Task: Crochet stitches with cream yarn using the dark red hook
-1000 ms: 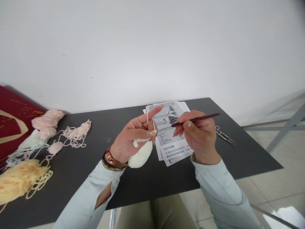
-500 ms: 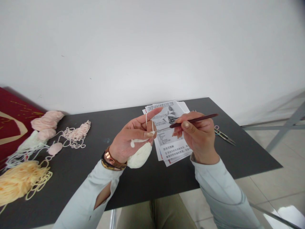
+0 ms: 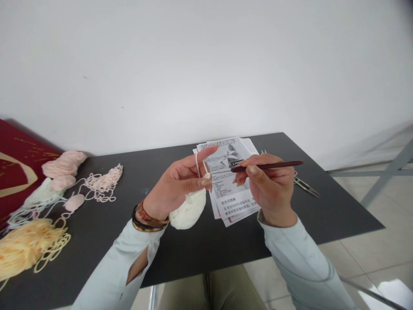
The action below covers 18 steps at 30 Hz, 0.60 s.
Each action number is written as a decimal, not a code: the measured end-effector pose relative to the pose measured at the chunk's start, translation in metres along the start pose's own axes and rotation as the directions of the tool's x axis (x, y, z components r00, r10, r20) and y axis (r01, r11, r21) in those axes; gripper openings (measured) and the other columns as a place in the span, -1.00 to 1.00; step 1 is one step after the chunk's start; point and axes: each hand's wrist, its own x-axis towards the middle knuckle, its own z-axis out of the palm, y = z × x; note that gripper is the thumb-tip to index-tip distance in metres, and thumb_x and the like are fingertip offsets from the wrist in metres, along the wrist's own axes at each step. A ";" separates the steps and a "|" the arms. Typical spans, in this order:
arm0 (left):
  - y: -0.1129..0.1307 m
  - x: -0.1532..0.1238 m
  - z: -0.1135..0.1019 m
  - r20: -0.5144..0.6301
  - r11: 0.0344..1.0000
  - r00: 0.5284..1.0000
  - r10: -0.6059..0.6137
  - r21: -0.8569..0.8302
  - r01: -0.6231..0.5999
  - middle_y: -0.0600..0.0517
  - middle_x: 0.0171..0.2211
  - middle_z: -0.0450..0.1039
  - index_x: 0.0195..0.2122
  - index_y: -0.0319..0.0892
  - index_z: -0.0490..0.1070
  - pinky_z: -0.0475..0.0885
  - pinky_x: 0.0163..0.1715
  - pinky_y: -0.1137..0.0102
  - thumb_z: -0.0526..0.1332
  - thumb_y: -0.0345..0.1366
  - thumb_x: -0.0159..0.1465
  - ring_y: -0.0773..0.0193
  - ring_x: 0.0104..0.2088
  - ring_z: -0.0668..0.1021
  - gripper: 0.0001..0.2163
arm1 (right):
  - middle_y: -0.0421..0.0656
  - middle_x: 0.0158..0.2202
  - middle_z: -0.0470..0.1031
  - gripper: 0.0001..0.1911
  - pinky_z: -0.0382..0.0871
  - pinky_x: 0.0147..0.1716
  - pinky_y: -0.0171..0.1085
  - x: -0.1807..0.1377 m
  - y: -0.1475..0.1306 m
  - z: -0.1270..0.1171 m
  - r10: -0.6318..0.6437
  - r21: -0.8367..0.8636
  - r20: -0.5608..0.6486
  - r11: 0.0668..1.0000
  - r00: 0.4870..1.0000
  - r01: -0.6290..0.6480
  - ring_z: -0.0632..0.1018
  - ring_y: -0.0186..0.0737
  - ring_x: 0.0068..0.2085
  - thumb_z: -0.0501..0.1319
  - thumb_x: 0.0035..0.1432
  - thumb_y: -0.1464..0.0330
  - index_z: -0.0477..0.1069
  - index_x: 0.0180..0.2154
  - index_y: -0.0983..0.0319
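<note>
White yarn (image 3: pixel 197 162) loops over the raised index finger of my left hand (image 3: pixel 176 185), whose thumb and other fingers pinch the yarn at the tip of a crochet hook. My right hand (image 3: pixel 269 185) grips the dark brown handle of that crochet hook (image 3: pixel 274 165) like a pen. The thin metal shaft points left and meets the yarn at my left fingertips. Behind and below my left hand rests a white ball of yarn (image 3: pixel 189 212), partly covered by it. Under both hands lie printed sheets (image 3: pixel 230 206) with text and a flower picture.
Scissors (image 3: pixel 306 187) lie to the right of my right hand on the dark table (image 3: pixel 342 219). At the left are pink yarn (image 3: pixel 64 163), a tangled pink strand (image 3: pixel 105 183), yellow yarn (image 3: pixel 24 245) and a red bag (image 3: pixel 22 163). A white wall (image 3: pixel 193 69) stands behind.
My right hand and the crochet hook have shifted slightly right and down. The left thumb has closed further over the yarn, and the yarn tail across the left palm is now out of sight.
</note>
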 end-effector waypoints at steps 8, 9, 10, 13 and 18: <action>0.005 0.000 -0.002 -0.018 0.998 1.000 -0.021 0.061 0.022 0.09 -0.39 0.50 0.06 -0.09 0.53 0.39 -0.37 0.55 0.33 -0.52 0.19 0.45 -0.41 0.51 -0.59 | -0.21 -0.43 0.62 -0.91 0.51 -0.58 -0.36 0.002 0.004 -0.002 -0.047 0.044 0.090 0.998 0.995 0.044 0.58 -0.34 -0.51 0.39 0.11 0.40 0.63 -0.28 0.15; 0.005 0.000 -0.003 -0.018 0.998 1.000 -0.011 0.063 0.012 0.09 -0.39 0.50 0.06 -0.08 0.53 0.39 -0.36 0.55 0.33 -0.52 0.19 0.44 -0.41 0.51 -0.59 | -0.20 -0.42 0.62 -0.91 0.52 -0.58 -0.36 0.001 0.005 -0.001 -0.058 0.043 0.098 0.998 0.993 0.054 0.59 -0.34 -0.50 0.38 0.11 0.40 0.63 -0.28 0.15; 0.005 0.000 -0.003 -0.024 0.998 1.000 0.005 0.068 -0.004 0.09 -0.40 0.50 0.06 -0.07 0.53 0.40 -0.35 0.54 0.33 -0.53 0.18 0.43 -0.40 0.51 -0.58 | -0.20 -0.41 0.63 -0.90 0.53 -0.57 -0.36 0.001 0.005 0.000 -0.065 0.039 0.107 0.997 0.992 0.062 0.60 -0.33 -0.49 0.38 0.11 0.41 0.63 -0.27 0.14; 0.003 0.000 -0.002 -0.092 0.993 0.993 0.074 0.101 -0.064 0.11 -0.44 0.47 0.11 -0.03 0.49 0.39 -0.36 0.55 0.37 -0.53 0.15 0.43 -0.41 0.49 -0.50 | -0.19 -0.36 0.66 -0.84 0.59 -0.51 -0.32 -0.002 0.006 0.003 -0.086 -0.004 0.121 0.996 0.989 0.087 0.63 -0.29 -0.45 0.38 0.10 0.45 0.64 -0.25 0.12; -0.004 0.001 0.006 -0.165 0.984 0.972 0.167 0.089 -0.154 0.13 -0.49 0.42 0.20 0.04 0.40 0.36 -0.37 0.55 0.38 -0.51 0.13 0.44 -0.43 0.45 -0.40 | -0.18 -0.33 0.69 -0.77 0.65 -0.46 -0.29 -0.009 0.006 0.011 -0.118 -0.108 0.080 0.986 0.990 0.126 0.67 -0.25 -0.42 0.37 0.08 0.51 0.63 -0.22 0.11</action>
